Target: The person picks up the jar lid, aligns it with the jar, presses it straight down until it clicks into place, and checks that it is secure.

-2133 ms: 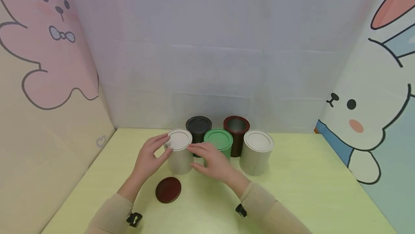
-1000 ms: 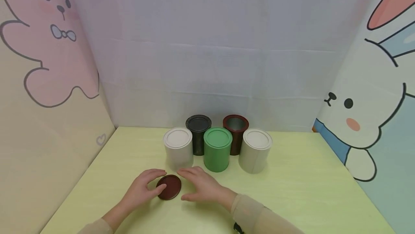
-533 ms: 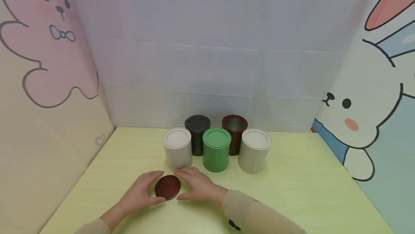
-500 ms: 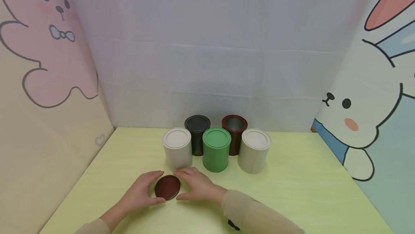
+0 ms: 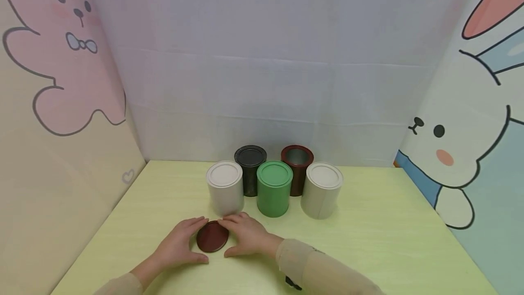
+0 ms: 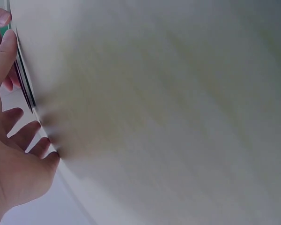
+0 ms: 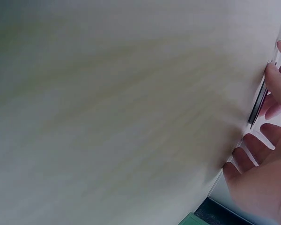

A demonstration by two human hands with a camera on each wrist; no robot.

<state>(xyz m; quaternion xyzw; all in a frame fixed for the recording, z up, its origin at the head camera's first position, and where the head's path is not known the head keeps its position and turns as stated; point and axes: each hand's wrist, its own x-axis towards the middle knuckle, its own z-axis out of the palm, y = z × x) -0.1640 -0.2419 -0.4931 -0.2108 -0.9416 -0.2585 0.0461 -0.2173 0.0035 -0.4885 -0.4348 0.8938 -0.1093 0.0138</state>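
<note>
A dark red round lid point(image 5: 212, 237) lies flat on the table between the two hands in the head view. On its left, my left hand point(image 5: 177, 246) arches with spread fingers, the fingertips at the lid's far edge and the thumb nearer me, apart from it. My right hand point(image 5: 247, 237) mirrors it on the right, index fingertip at the far rim. Both wrist views show the lid edge-on, with the left hand point(image 6: 18, 164) and the right hand point(image 7: 262, 173) resting fingertips on the tabletop. Neither hand visibly grips the lid.
Behind the hands stand a white can point(image 5: 225, 190), a green can point(image 5: 274, 190) and another white can point(image 5: 321, 192). Farther back are a black can point(image 5: 250, 167) and a lidless dark red can point(image 5: 298, 167). A white cloth point(image 5: 262, 81) hangs behind the yellow table point(image 5: 380, 222).
Both hands have come from the left white can toward me and down around the dark red lid. Over the last half second their fingertips draw in at its far edge, while the lid stays put.
</note>
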